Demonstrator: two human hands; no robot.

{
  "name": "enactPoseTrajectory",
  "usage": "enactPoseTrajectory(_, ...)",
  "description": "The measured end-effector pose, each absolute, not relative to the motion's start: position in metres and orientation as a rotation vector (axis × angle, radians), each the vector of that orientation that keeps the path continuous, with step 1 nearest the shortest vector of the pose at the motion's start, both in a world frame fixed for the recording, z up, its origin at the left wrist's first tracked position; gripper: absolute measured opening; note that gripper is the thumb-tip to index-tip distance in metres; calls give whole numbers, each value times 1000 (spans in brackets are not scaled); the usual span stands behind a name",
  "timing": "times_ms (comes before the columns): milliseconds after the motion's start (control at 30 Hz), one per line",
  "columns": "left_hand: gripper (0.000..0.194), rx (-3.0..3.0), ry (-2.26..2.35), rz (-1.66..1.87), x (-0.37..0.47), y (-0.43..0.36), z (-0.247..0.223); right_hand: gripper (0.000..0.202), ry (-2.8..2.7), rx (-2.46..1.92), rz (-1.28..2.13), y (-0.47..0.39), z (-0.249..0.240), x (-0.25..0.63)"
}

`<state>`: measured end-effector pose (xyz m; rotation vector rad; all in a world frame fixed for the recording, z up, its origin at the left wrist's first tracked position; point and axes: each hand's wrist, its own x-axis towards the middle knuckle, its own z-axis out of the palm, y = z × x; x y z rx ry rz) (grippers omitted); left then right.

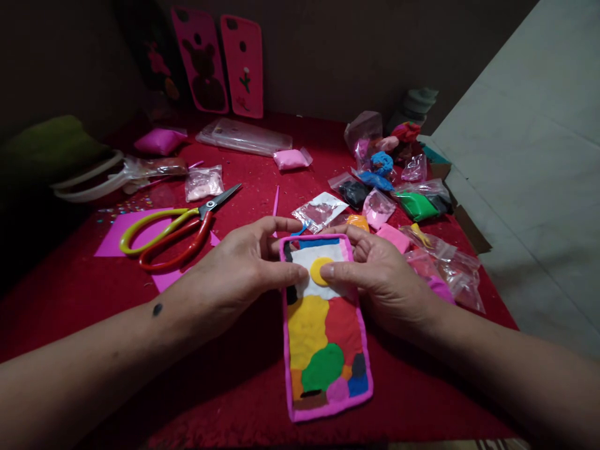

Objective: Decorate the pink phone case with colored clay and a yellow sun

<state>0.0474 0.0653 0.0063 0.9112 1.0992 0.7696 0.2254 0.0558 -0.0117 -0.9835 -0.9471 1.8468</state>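
Between both hands is a phone case [309, 325] covered in patches of coloured clay, with a pink clay rim. My left hand [255, 259] grips its upper left edge, the thumb lying on the white patch and the fingers behind. On the other side my right hand [382, 269] holds the upper right edge. Its thumb presses on a flat yellow clay disc [319, 271] that lies on the white patch. Fingertips behind the case are partly hidden.
Scissors [206, 215] lie left on pink paper [126, 234]. Bags of coloured clay, such as a green one [417, 205], crowd the right. Clear cases [246, 136] lie at the back; two decorated pink cases [242, 69] lean on the wall. Red cloth [225, 387] covers the table.
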Motion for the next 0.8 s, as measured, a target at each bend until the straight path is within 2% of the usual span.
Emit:
enactPoseTrajectory(133,58,910,1086,800,47,64,6,33,-887,-924,1893,56,-9,223)
enactPoseTrajectory(467,46,900,1057,899,42,71,6,3,-756,-844,1922,62,-8,221)
enactPoseTrajectory(800,50,893,1021,888,43,71,7,4,-745,-929,1901,62,-10,223)
